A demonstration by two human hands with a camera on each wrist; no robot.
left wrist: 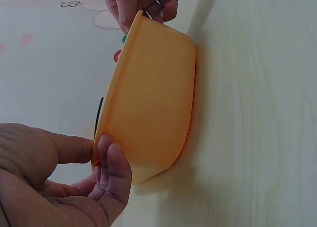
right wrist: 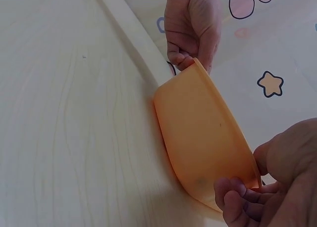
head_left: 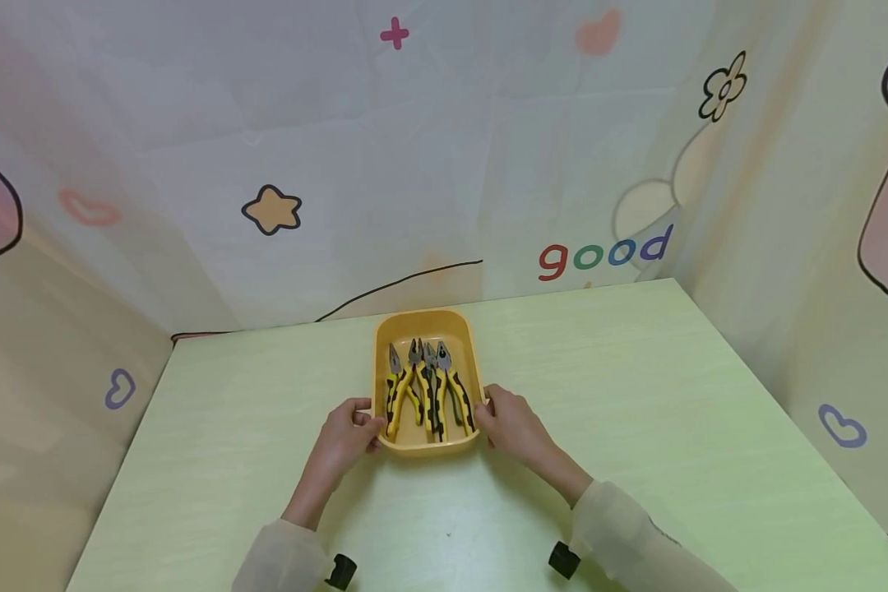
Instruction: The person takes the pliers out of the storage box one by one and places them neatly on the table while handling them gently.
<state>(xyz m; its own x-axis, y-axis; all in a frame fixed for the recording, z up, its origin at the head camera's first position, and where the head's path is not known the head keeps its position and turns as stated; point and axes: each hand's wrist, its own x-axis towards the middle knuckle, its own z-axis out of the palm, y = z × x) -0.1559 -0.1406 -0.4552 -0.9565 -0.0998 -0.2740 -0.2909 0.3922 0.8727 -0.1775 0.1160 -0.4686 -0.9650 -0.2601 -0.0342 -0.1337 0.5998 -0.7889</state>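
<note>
A pale cloth [head_left: 429, 156] with printed drawings stands behind a light green table [head_left: 636, 395], which fills the lower part of the head view. Near the middle of this frame, a little below centre, the left hand [head_left: 348, 432] and the right hand [head_left: 513, 423] both grasp one yellow tray [head_left: 429, 450], each at its own side, close to the lower corners. In the two wrist views, the bent fingertips of each hand are at the outer wall of the tray, just under the rim. Whether the bottom of the tray rests fully on the table, I cannot tell.

Inside the tray lie several pliers [head_left: 441, 390] with yellow and black handles. They are side by side, partly overlapping, with grey heads toward the top of the frame.

Farther out, pale sleeves [head_left: 636, 526] cover the forearms at the lower edge, and beside each of them is a small black object [head_left: 565, 560]. On the cloth, an orange star [head_left: 271, 210] is at upper left, the coloured word "good" [head_left: 605, 253] is right of centre, just above the table edge, and a flower [head_left: 723, 88] is at upper right.
</note>
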